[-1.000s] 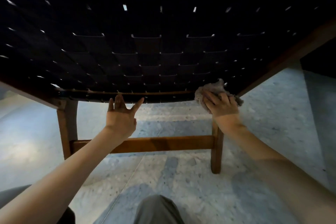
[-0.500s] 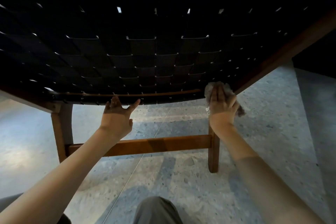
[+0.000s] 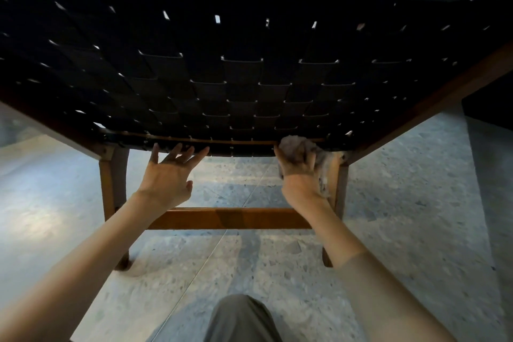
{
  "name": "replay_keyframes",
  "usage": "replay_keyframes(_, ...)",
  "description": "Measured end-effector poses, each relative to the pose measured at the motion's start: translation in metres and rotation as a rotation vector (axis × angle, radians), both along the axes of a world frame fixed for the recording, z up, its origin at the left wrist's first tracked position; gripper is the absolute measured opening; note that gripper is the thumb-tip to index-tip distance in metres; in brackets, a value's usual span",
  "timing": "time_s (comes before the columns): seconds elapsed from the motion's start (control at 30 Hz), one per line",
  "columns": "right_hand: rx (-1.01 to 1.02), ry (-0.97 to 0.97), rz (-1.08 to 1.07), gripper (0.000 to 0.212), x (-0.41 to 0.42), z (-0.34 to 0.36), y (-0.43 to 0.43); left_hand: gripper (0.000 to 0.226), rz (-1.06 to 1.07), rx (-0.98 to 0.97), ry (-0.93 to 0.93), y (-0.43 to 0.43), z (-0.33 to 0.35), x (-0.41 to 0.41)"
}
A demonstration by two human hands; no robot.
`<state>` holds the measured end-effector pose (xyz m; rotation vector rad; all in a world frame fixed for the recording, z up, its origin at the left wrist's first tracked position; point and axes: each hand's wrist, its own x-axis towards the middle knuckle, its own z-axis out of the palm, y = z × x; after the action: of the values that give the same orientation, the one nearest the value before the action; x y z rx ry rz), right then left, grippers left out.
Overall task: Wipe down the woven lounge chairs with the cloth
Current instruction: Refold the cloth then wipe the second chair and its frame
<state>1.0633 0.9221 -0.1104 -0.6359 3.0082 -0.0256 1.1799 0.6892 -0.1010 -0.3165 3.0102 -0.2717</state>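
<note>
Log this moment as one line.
left hand: open, fingertips at woven chair front edge | right hand: grips cloth against same edge | step: wiping

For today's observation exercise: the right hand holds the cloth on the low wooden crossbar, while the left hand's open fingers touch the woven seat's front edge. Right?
No. The head view shows the right hand holding the cloth at the woven seat's front edge, not the crossbar. The left hand is as stated.

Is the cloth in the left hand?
No, the right hand grips the cloth; the left hand is bare.
</note>
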Motion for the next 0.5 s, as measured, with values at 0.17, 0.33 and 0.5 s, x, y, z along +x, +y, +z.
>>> replay_keyframes(0.17,-0.026,-0.029,0.106,0.080,0.020,-0.008,-0.025,0.073,-0.020,-0.065,0.103,0.005,0.021,0.026)
replay_keyframes(0.33,0.021,-0.026,0.096,0.079,0.017,-0.006,-0.021,0.066,-0.015,-0.027,0.191,0.008,0.039,0.051)
replay_keyframes(0.5,0.130,0.015,0.088,0.073,0.016,-0.001,-0.027,0.064,0.023,0.106,0.227,0.013,0.035,0.068)
